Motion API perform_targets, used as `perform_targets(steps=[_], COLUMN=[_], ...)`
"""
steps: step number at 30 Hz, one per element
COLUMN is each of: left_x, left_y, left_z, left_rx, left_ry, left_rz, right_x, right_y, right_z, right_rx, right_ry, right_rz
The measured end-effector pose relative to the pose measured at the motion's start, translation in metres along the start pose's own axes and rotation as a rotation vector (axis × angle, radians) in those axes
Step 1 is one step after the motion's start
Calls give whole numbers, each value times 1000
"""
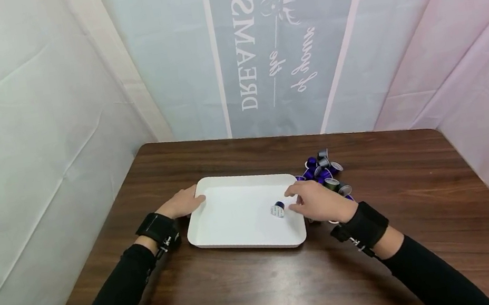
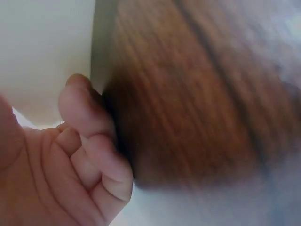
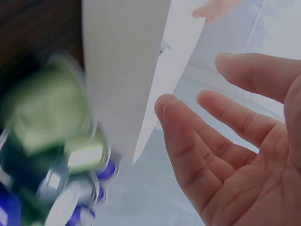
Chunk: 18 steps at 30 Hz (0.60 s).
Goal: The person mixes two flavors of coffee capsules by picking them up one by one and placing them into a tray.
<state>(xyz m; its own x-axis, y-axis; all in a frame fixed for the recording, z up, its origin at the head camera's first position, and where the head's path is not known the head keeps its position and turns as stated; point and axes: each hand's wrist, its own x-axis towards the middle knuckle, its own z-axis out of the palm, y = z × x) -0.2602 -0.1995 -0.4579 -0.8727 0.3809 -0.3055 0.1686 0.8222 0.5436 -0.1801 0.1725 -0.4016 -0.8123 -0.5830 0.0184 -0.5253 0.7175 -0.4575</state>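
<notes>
A white rectangular tray point(image 1: 235, 218) lies on the table. My left hand point(image 1: 181, 203) holds its left side, the thumb over the rim and the other fingers curled against the outer edge, as the left wrist view shows. One coffee capsule point(image 1: 277, 210), dark blue with a pale printed lid, lies on its side in the right half of the tray. Just right of it, my right hand point(image 1: 321, 201) hovers over the tray's right rim. In the right wrist view its fingers point(image 3: 181, 136) are spread and loosely bent, with nothing between them.
A pile of coffee capsules point(image 1: 323, 174) in purple, grey and green sits on the table right of the tray, partly behind my right hand. The brown wooden table point(image 1: 256, 289) meets a printed curtain point(image 1: 259, 65) at the back. White cloth point(image 1: 20, 129) hangs at the left.
</notes>
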Motion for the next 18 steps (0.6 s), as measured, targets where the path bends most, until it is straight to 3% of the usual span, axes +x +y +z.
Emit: perform_targets(steps=[7,18], left_x=[-6,-6], left_y=[-5,-3], left_z=[-3,-1], left_rx=[-96,-22], left_ry=[-43,-36], left_rz=[-17,-22], right_x=[-26,-69], right_y=[34,91], right_z=[-21,-38], right_rx=[1,-84], right_ry=[61,90], right_rz=[70,219])
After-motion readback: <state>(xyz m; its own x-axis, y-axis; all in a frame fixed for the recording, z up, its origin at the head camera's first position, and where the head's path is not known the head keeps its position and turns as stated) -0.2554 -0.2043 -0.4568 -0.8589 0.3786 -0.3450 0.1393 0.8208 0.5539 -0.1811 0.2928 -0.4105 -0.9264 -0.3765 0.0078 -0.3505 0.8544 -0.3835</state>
